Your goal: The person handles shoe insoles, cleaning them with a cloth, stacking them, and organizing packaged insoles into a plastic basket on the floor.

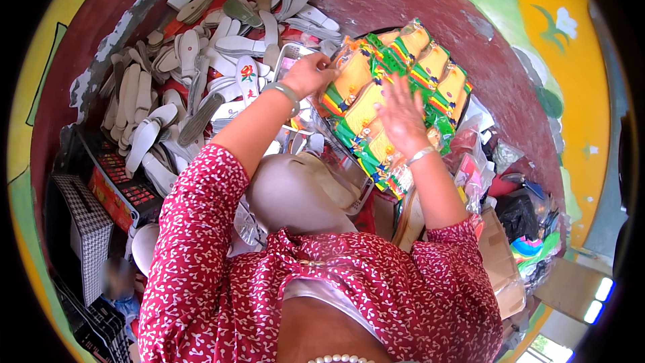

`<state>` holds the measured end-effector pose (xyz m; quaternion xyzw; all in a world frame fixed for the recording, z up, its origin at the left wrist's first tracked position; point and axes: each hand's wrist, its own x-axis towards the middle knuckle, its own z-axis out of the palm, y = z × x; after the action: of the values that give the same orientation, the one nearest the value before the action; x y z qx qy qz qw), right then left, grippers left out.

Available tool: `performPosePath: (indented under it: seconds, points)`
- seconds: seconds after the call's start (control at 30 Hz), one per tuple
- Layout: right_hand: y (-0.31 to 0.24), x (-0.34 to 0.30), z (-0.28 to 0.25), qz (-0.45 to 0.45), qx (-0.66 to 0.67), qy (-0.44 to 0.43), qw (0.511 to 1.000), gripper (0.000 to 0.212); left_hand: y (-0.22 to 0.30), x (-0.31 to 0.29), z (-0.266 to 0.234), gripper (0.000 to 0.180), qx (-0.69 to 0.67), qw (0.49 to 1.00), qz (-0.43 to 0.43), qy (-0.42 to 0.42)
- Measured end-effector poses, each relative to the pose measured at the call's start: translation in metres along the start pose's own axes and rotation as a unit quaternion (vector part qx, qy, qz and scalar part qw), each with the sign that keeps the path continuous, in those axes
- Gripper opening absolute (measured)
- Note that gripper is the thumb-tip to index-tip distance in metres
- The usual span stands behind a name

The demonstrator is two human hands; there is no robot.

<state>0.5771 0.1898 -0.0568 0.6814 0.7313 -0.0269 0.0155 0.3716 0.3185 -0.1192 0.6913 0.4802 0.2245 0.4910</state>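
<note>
Several packets of tan insoles in clear, green and yellow printed wrapping lie in overlapping rows on a dark-rimmed holder, right of centre. My right hand is over the middle of these packets, fingers stretched and spread, slightly blurred. Whether its palm touches the wrapping I cannot tell. At the packets' left edge is my left hand, its fingers curled in; what lies between the fingertips is hidden. A white insole with an embroidered red flower lies just left of my left wrist.
Loose white and grey insoles are heaped at the left and back. A white plastic basket stands behind my left hand. Near my lap is a rounded pale surface. At the right are a cardboard box and a black plastic bag.
</note>
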Motion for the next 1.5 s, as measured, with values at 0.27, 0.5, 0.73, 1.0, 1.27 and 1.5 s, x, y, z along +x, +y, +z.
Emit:
performPosePath:
  seconds: [0.27,0.5,0.73,1.0,1.27,1.5]
  points:
    - [0.072,-0.091,0.000,0.161,0.098,0.213,0.959,0.051,-0.025,-0.025,-0.012,0.052,0.034,0.977,0.209,0.003]
    - [0.006,-0.147,0.054,0.213,0.098,0.145,0.961,0.062,-0.032,-0.043,0.002,0.052,0.172,0.927,0.313,-0.113]
    - [0.006,-0.106,0.080,0.311,0.176,0.170,0.918,0.063,-0.039,-0.039,0.012,0.051,0.195,0.927,0.299,-0.113]
    - [-0.010,-0.069,0.058,0.302,0.135,0.053,0.942,0.066,-0.043,-0.036,0.018,0.049,0.208,0.919,0.310,-0.123]
    - [0.004,-0.064,0.077,0.303,0.219,0.118,0.920,0.062,-0.029,-0.041,0.021,0.051,0.209,0.929,0.274,-0.136]
    - [0.078,-0.124,0.044,0.321,0.333,0.182,0.868,0.057,-0.011,-0.045,-0.003,0.047,0.208,0.936,0.268,-0.088]
